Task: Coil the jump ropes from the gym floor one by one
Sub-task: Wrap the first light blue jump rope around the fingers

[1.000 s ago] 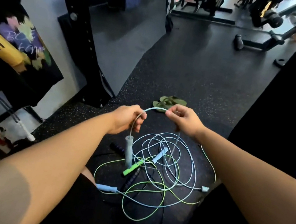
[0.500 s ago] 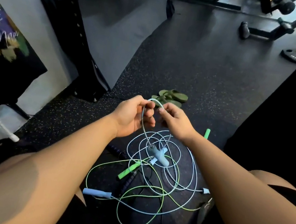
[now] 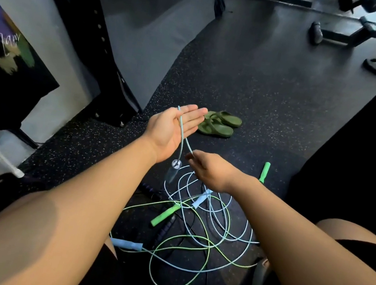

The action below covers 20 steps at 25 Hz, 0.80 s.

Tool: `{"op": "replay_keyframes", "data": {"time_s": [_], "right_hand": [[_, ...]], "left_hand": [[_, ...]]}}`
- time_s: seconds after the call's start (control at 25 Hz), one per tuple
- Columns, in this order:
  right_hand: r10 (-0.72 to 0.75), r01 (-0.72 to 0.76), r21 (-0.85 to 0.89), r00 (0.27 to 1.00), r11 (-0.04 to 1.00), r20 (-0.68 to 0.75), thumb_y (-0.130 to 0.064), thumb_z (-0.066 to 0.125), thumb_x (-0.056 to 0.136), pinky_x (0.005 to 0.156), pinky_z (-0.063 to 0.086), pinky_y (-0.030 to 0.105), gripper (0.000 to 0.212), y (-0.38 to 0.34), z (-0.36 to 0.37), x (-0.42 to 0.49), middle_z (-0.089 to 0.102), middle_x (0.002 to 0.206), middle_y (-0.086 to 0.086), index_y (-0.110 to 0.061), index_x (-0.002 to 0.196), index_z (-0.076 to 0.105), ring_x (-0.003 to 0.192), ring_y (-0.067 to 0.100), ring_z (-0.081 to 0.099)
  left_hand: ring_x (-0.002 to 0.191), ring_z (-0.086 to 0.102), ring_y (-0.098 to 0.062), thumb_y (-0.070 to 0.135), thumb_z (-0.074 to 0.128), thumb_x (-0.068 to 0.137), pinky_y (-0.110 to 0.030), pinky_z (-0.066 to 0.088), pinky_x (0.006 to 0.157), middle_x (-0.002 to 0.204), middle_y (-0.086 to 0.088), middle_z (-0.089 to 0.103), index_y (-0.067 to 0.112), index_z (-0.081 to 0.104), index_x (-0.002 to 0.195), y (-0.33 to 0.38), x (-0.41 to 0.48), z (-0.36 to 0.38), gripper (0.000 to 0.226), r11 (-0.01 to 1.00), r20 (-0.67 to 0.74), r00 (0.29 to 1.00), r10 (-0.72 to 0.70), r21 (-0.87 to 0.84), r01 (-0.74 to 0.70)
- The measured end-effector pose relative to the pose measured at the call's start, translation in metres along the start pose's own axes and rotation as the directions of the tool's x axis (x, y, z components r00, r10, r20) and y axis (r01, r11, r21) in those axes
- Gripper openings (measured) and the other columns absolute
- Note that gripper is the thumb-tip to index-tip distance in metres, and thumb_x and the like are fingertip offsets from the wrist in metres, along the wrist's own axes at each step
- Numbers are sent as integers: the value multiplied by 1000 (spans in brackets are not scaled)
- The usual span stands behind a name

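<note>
Head view: thin blue cord (image 3: 181, 133) across flat left hand (image 3: 171, 131)

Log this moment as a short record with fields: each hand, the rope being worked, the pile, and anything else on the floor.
left hand: open, palm up, light blue rope draped over the fingers
right hand: pinches the same rope just below the left hand
hanging handle: light blue rope's grey handle dangles under the left hand
pile: light blue, green and dark ropes tangled on the floor
green handle: lies apart, beside the right forearm
sandals: green pair beyond the hands
stage: no coil formed yet
</note>
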State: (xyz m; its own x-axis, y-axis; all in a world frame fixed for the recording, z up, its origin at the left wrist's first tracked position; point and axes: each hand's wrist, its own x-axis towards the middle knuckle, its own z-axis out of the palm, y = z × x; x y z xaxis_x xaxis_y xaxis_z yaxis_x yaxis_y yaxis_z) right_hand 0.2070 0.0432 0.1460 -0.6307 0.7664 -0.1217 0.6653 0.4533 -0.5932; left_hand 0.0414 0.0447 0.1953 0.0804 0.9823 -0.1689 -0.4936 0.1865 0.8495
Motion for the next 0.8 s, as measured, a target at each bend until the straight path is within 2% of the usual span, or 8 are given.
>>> {"op": "replay_keyframes", "data": {"time_s": [0.16,0.28,0.36,0.44,0.52,0.6,0.72,0.8], "right_hand": [[-88,82,-89,994,993,-61,-29,46,103,62,35,34,31,-8,-13,-3,52,65,-3,-14,77,48,60,13,47],[-140,116,-187,982,975,-124,-39,51,98,63,43,33,25,-9,-24,-2,62,71,-6,-24,79,57,64,16,56],[-132,101,-177,976,979,-173,-45,60,93,66,51,35,23,-7,-32,-5,70,79,-5,-24,91,69,72,18,64],[-79,80,2,978,997,-191,-41,75,85,63,50,30,21,-6,-45,-10,69,71,-6,-20,83,71,66,11,63],[-61,96,198,983,975,-174,-32,84,77,58,45,24,22,-4,-55,-14,65,64,-8,-15,78,70,58,3,56],[-65,130,346,979,929,-195,-25,86,75,53,37,18,21,4,-61,-14,59,59,-11,-11,77,70,53,-1,46],[-1,130,491,967,862,-254,-19,82,79,49,29,15,18,15,-57,-11,50,56,-13,-12,74,66,50,-1,36],[40,121,557,962,822,-269,-22,76,86,51,31,18,19,21,-49,-9,48,55,-14,-14,75,63,52,3,37]], "left_hand": [[123,61,-22,13,25,105,-32,42,109,127,-13,68,3,52,132,-8,2,-2,40,977,-59,998,21,213,-8],[99,70,-15,5,30,102,-23,52,93,102,-10,74,0,62,118,-21,-2,-1,36,890,-61,998,31,456,1],[77,64,-8,3,39,98,-18,49,73,77,6,72,10,72,91,-29,-6,-2,35,766,-41,999,1,642,26],[67,56,-14,6,43,94,-27,44,65,59,11,64,18,69,64,-33,-10,-4,40,684,-43,994,-102,722,102],[71,67,-30,9,36,92,-33,53,71,67,-8,71,8,71,72,-34,-16,-2,40,725,23,961,-276,661,193],[67,70,-39,9,25,93,-33,57,71,66,-21,67,-5,61,80,-29,-25,4,41,759,116,898,-425,586,284],[60,66,-37,15,21,95,-37,54,73,53,-16,58,4,54,74,-20,-30,11,41,797,192,864,-466,514,316],[60,64,-34,17,21,95,-42,49,81,53,-12,55,8,52,74,-18,-29,11,39,851,232,871,-433,423,311]]}}
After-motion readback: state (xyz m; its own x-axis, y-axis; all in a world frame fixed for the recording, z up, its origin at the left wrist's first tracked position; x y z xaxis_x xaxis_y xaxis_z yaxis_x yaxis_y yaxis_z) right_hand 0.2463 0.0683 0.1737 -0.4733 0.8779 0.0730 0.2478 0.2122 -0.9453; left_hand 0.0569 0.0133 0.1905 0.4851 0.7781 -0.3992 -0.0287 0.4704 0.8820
